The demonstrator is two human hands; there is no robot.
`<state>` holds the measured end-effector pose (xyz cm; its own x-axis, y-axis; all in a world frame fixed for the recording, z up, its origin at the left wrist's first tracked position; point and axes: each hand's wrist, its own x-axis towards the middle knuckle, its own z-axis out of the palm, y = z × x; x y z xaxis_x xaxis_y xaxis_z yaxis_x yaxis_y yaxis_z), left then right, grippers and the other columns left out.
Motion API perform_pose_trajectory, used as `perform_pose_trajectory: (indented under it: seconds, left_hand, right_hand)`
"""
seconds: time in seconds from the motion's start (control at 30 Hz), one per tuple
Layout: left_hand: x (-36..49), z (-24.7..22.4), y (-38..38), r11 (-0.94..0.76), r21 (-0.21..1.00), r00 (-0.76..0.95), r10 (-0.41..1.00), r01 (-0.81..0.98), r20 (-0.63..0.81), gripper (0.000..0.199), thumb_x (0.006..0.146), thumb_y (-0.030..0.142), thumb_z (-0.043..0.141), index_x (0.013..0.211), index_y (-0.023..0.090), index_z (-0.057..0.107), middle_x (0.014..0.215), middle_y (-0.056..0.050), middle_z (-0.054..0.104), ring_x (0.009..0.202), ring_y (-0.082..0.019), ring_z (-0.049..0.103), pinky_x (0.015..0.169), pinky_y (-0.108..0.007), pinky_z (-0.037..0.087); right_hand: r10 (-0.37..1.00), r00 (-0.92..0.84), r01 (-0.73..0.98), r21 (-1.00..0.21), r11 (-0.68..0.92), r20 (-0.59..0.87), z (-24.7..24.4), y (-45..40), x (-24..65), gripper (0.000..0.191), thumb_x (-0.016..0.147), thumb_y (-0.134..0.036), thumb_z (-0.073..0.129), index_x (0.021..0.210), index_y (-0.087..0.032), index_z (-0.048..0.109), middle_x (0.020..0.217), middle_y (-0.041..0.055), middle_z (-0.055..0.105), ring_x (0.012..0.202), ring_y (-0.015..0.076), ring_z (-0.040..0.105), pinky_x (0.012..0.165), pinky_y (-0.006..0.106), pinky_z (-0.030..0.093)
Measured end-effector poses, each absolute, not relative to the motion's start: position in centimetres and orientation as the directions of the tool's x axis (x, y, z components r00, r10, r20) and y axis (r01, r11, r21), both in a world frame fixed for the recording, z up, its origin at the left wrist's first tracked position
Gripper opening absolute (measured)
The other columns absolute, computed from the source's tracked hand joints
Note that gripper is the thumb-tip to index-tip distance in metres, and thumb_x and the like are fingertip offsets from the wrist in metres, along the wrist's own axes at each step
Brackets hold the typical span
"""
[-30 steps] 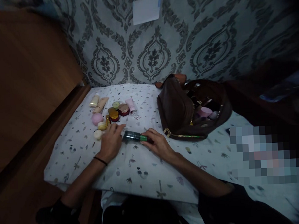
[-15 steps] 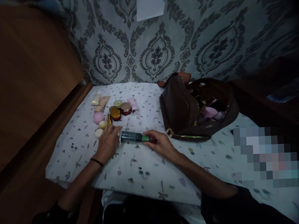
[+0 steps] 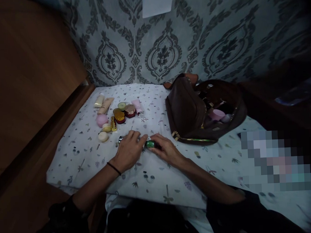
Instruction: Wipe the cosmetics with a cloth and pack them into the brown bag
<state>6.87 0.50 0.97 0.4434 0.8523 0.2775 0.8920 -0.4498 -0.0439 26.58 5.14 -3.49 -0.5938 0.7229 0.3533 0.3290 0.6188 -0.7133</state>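
A patterned white sheet (image 3: pixel 154 99), an open brown bag (image 3: pixel 185 111), and two hands on a green-ended bottle (image 3: pixel 150 144).
The bag sits beyond the right hand's (image 3: pixel 169 151) fingers, to their right, well apart; the left hand's (image 3: pixel 129 149) fingers curl over the bottle, hiding most of it, while the right fingers pinch its green end. Past the left fingers, farther from the person, lie a pink tube (image 3: pixel 137 106), a gold-topped jar (image 3: pixel 119 115), a pink round container (image 3: pixel 102 120) and a small gold bottle (image 3: pixel 113 124).
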Motion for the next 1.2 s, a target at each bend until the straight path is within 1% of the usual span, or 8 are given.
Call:
perform_pose_trajectory:
  seconds: [0.17,0.4,0.6,0.7,0.8,0.9,1.03,1.2]
  left_hand:
    - [3.1,0.5,0.1,-0.289,0.021,0.273,0.925,0.957,0.264,0.038,0.089,0.009,0.046,0.124,0.020,0.059,0.105,-0.010,0.059,0.102,-0.026,0.051,0.087,-0.040,0.050]
    - [-0.4,-0.5,-1.6,-0.237,0.267,0.151,0.940,0.934,0.306,0.041,0.090,0.008,0.041,0.127,0.018,0.056,0.107,-0.008,0.061,0.103,-0.022,0.056,0.088,-0.036,0.051]
    - [3.3,1.0,-1.8,-0.286,0.041,0.257,0.907,0.957,0.334,0.041,0.088,0.005,0.045,0.123,0.020,0.060,0.104,-0.008,0.062,0.103,-0.025,0.052,0.082,-0.036,0.050]
    - [5.8,1.5,-1.3,-0.422,0.017,0.400,0.872,0.907,0.283,0.042,0.087,0.007,0.049,0.126,0.022,0.057,0.104,-0.008,0.061,0.102,-0.025,0.051,0.082,-0.036,0.050]
    - [6.0,1.4,-1.2,-0.428,0.034,0.408,0.881,0.903,0.240,0.037,0.086,0.009,0.049,0.121,0.020,0.059,0.102,-0.009,0.062,0.101,-0.026,0.052,0.083,-0.039,0.049]
    - [3.5,0.8,-1.6,-0.351,0.145,0.307,0.915,0.925,0.262,0.032,0.088,0.010,0.045,0.115,0.017,0.061,0.101,-0.010,0.063,0.100,-0.026,0.054,0.088,-0.042,0.048]
    - [0.2,0.0,-2.5,-0.187,0.476,0.081,0.969,0.859,0.235,0.030,0.095,0.021,0.036,0.114,0.016,0.059,0.100,-0.008,0.066,0.094,-0.021,0.060,0.087,-0.037,0.048]
    - [0.1,-0.5,-2.7,-0.025,0.692,-0.128,0.977,0.722,0.168,0.035,0.092,0.044,0.036,0.078,0.019,0.056,0.073,-0.002,0.063,0.073,-0.019,0.059,0.072,-0.030,0.048]
  right_hand:
    - [0.753,-0.588,0.348,-0.747,0.566,0.296,-3.7,5.2,26.6,0.025,0.087,-0.027,0.064,0.111,-0.018,0.063,0.089,0.0053,0.065,0.074,0.0177,0.060,0.070,0.030,0.049]
    - [0.771,-0.602,0.282,-0.848,0.449,0.208,-3.6,5.3,26.7,0.037,0.082,-0.038,0.071,0.114,-0.020,0.065,0.091,0.0039,0.061,0.071,0.0151,0.058,0.064,0.027,0.048]
    - [0.788,-0.581,0.284,-0.856,0.432,0.206,-2.9,4.5,26.1,0.021,0.084,-0.030,0.066,0.101,-0.018,0.065,0.082,0.0016,0.061,0.068,0.0145,0.055,0.063,0.027,0.045]
    - [0.772,-0.580,0.319,-0.801,0.508,0.259,-2.7,4.0,25.9,0.014,0.081,-0.023,0.067,0.094,-0.018,0.064,0.081,0.0012,0.060,0.068,0.0145,0.055,0.064,0.027,0.044]
    - [0.760,-0.582,0.333,-0.768,0.547,0.289,-2.7,3.5,26.2,0.017,0.079,-0.017,0.067,0.096,-0.019,0.062,0.084,0.0015,0.060,0.068,0.0140,0.056,0.065,0.026,0.046]
    - [0.744,-0.593,0.332,-0.747,0.576,0.310,-2.6,3.1,26.5,0.022,0.080,-0.013,0.065,0.101,-0.019,0.061,0.090,0.0030,0.062,0.071,0.0144,0.057,0.068,0.027,0.048]
    - [0.721,-0.605,0.315,-0.730,0.607,0.339,-2.7,2.9,26.5,0.021,0.082,-0.014,0.065,0.103,-0.019,0.061,0.094,0.0053,0.064,0.076,0.0164,0.060,0.071,0.029,0.049]
    - [0.751,-0.572,0.271,-0.788,0.554,0.331,-3.2,2.2,26.2,0.019,0.084,-0.018,0.065,0.102,-0.017,0.061,0.085,0.0030,0.066,0.073,0.0167,0.062,0.069,0.028,0.050]
